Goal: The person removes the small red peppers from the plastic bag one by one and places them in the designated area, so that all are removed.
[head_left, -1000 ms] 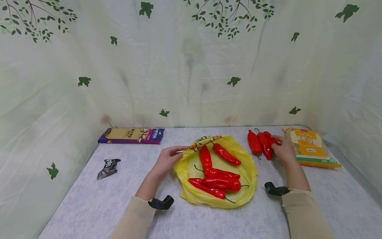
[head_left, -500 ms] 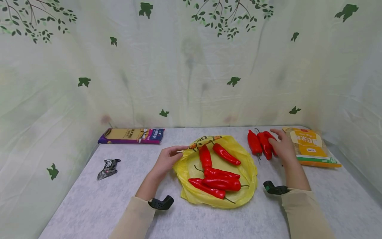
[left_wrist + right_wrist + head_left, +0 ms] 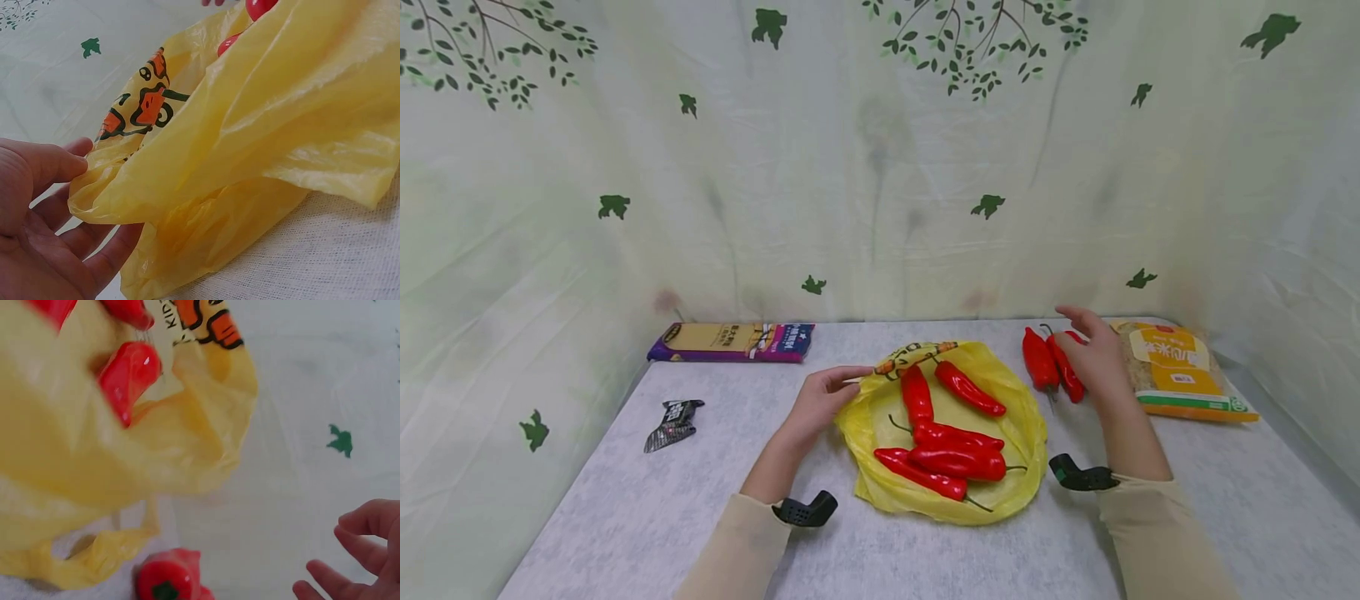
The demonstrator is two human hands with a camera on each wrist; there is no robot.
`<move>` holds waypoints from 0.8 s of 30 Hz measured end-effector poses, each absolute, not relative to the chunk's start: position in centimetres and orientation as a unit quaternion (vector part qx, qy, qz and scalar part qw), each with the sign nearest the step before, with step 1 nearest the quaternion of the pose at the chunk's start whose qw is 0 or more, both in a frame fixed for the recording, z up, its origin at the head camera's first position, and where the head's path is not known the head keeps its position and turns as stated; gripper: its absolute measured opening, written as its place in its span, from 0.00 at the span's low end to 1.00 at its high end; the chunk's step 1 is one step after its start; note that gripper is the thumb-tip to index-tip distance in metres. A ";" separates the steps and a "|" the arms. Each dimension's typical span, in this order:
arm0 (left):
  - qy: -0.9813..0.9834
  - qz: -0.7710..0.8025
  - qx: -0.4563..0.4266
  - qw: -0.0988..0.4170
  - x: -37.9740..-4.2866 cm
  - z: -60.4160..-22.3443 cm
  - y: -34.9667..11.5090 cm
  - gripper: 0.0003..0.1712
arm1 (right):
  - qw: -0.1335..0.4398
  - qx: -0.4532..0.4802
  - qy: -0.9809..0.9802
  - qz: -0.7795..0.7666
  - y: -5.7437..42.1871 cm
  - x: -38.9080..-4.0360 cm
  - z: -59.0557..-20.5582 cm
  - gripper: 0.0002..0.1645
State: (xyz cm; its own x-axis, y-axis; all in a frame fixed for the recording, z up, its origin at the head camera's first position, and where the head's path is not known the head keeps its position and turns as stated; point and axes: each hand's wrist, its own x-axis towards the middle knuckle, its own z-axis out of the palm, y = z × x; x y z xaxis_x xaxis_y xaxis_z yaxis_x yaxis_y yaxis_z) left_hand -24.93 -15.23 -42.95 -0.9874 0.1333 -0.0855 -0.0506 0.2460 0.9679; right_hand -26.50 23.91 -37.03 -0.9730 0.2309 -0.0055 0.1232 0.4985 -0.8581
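A yellow plastic bag [image 3: 943,510] lies spread with its mouth up, several red peppers [image 3: 958,460] resting in it. My left hand [image 3: 816,404] pinches the bag's left rim between thumb and forefinger; in the left wrist view the other fingers [image 3: 115,253] spread beneath the film. To the right of the bag, a few more red peppers [image 3: 1038,360] lie close together on the table. Over these hovers my right hand [image 3: 1099,362], partly hiding them. In the right wrist view its fingers [image 3: 365,550] are loosely bent with nothing between them.
A yellow-orange packet of grain [image 3: 1180,371] lies at the back right. At the back left is a purple and tan packet [image 3: 730,342], with a small black wrapper [image 3: 673,423] nearer on the left. A leaf-printed curtain [image 3: 880,208] hangs behind the table.
My right hand has come away from the rightmost pepper and shifted up and left over the group. My left hand, the bag and the peppers inside have stayed put.
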 end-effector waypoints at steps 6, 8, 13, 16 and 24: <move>0.788 0.610 0.032 0.072 -24.9 -42.9 -15.3 0.18 | 0.056 -0.039 -0.869 0.491 22.5 -25.7 -35.7 0.33; 0.789 0.609 0.034 0.072 -24.9 -42.9 -15.3 0.18 | 0.047 -0.019 -0.873 0.486 22.2 -25.6 -35.5 0.34; 0.789 0.609 0.034 0.073 -24.9 -42.8 -15.3 0.18 | 0.043 0.047 -0.884 0.464 21.4 -25.2 -35.2 0.34; 0.787 0.611 0.034 0.073 -24.9 -42.8 -15.2 0.18 | 0.037 0.081 -0.891 0.445 21.0 -25.0 -35.0 0.33; 0.789 0.609 0.035 0.073 -24.9 -42.8 -15.2 0.18 | -0.006 0.178 -0.890 0.419 20.0 -24.6 -35.5 0.33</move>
